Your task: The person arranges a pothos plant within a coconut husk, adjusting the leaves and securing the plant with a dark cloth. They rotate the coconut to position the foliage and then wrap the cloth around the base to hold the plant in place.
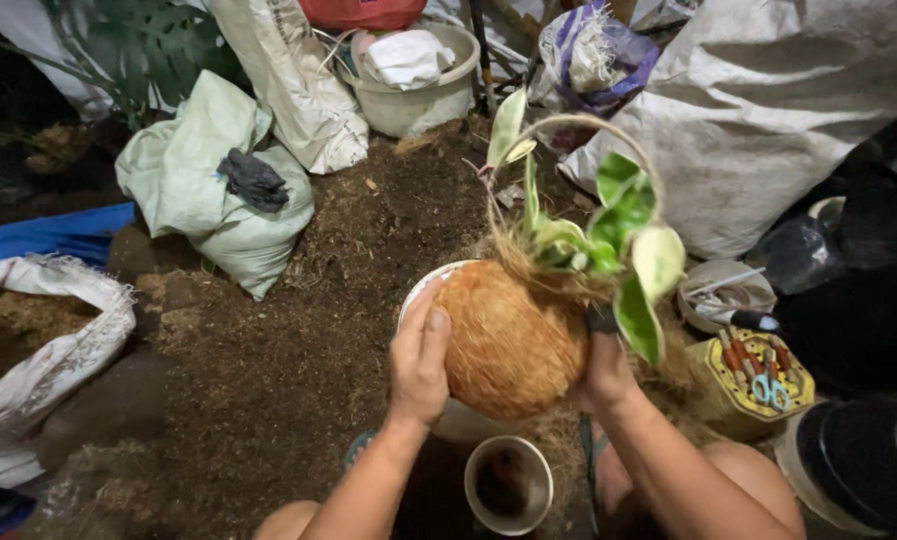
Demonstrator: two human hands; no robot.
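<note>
A round ball wrapped in orange-brown coconut fibre (508,340) is held up between both hands, over a white bowl (420,290). A plant with green and pale variegated leaves (618,225) grows out of its top, under a thin arched fibre handle (568,122). My left hand (420,362) presses flat against the ball's left side. My right hand (603,372) cups its right side from below, partly hidden by a leaf.
Loose dark soil (298,330) covers the ground. Sacks stand around: a green one (208,180), a large white one (758,110), an open one of soil (38,340). A white bucket (413,90) at the back, a small cup (508,485) below, a yellow tin with scissors (758,380) to the right.
</note>
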